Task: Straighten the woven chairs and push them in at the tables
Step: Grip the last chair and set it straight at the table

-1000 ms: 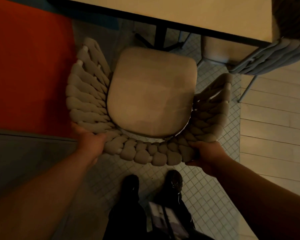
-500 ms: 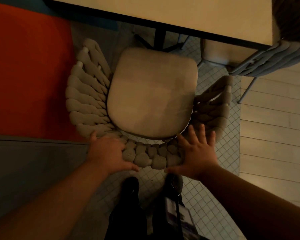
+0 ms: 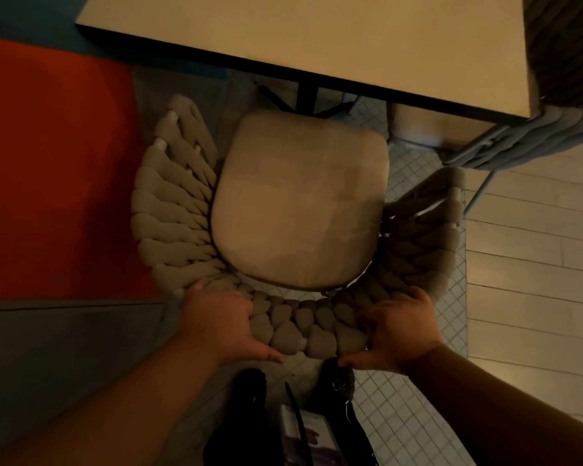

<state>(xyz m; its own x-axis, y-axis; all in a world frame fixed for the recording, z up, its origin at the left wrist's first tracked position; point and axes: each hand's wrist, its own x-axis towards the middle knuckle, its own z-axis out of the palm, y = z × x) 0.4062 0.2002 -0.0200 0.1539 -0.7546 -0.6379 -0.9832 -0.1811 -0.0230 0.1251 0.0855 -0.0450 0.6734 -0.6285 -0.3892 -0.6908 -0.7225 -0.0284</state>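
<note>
Seen from above, a beige chair with a thick braided rope backrest [image 3: 169, 213] stands on the small-tiled grey floor [image 3: 414, 398], facing a pale rectangular table with a dark edge [image 3: 317, 38]. The chair's smooth tan seat cushion [image 3: 300, 200] reaches nearly to the table's near edge, with only its front corner close under the tabletop; most of the seat lies out in the open.

The person's left hand [image 3: 219, 321] clasps the rear curve of the backrest on its left side, fingers wrapped over the top of the braid and thumb pointing along the outer rim. The right hand [image 3: 398, 327] grips the same rear curve on its right side, fingers curled over the rope and thumb beneath the outer edge. Both hands are closed on the chair.

Below the hands, two dark shoes [image 3: 249, 391] stand on the tiles just behind the backrest. A second woven chair in grey rope [image 3: 519, 142] sits at the table's right corner, partly tucked beneath it. An orange floor panel [image 3: 48, 163] lies to the left of the chair.
</note>
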